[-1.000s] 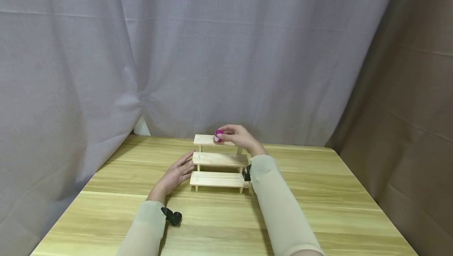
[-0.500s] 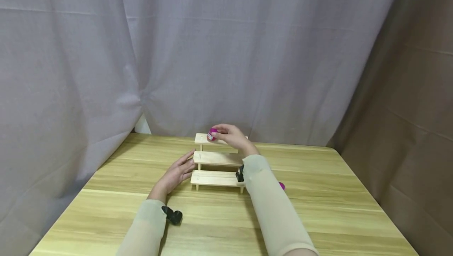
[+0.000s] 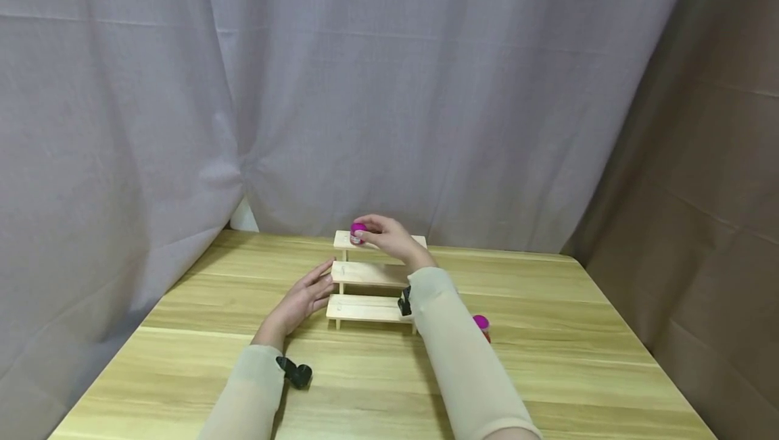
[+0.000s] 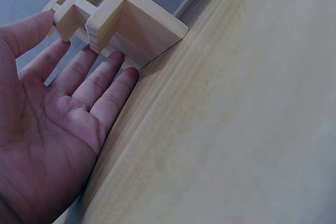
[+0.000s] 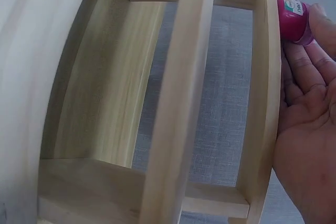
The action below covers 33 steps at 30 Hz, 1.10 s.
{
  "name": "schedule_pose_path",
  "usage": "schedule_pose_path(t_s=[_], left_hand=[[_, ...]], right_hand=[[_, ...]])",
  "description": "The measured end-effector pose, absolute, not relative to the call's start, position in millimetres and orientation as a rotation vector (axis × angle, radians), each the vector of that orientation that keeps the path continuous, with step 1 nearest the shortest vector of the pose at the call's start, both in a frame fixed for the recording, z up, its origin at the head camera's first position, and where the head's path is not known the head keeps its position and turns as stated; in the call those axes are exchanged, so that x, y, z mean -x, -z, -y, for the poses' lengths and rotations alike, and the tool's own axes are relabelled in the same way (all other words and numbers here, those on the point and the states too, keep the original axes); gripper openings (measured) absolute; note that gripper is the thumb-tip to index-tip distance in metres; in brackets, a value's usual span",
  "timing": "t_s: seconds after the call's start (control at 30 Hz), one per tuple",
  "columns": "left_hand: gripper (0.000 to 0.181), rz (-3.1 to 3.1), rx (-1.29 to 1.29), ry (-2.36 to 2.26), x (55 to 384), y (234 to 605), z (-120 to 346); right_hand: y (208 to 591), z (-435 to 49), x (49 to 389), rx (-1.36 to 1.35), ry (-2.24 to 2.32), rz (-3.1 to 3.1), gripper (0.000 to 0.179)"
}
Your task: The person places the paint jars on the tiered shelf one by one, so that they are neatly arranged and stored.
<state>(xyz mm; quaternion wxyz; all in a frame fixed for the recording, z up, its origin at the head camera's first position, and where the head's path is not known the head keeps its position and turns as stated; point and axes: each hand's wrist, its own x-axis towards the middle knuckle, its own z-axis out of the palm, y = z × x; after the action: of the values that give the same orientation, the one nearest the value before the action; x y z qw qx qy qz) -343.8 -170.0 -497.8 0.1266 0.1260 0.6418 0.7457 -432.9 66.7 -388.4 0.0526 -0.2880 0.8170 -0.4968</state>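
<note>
A three-tier wooden stand [image 3: 371, 272] is on the table, its tiers rising toward the back. On its top tier, near the left end, a small jar [image 3: 356, 240] with a magenta lid and a pale label stands upright. My right hand [image 3: 392, 237] pinches this jar between thumb and fingers; the right wrist view shows the jar [image 5: 292, 20] against the top board. At the stand's left side my left hand [image 3: 302, 299] has its fingers extended. In the left wrist view the fingertips [image 4: 116, 59] of that hand touch or nearly touch the wooden side.
A second jar [image 3: 481, 323] with a magenta lid and red body stands on the wooden table [image 3: 548, 352], right of the stand and partly behind my right sleeve. Grey curtains [image 3: 389, 102] hang behind the table, and a brownish cloth [image 3: 718, 176] hangs at the right.
My right hand has slid the jar leftward along the top tier, and the jar has become upright. The second jar has come into view beside my sleeve. My left hand stays put.
</note>
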Motion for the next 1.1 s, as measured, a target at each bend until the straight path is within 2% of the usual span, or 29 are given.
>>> schedule_pose_path(t_s=[1.1], left_hand=[[0.062,-1.839,-0.388,-2.192,344.9,497.2,172.2]], right_hand=[[392.2,-61.7,425.6,0.829,1.415,-2.639,0.052]])
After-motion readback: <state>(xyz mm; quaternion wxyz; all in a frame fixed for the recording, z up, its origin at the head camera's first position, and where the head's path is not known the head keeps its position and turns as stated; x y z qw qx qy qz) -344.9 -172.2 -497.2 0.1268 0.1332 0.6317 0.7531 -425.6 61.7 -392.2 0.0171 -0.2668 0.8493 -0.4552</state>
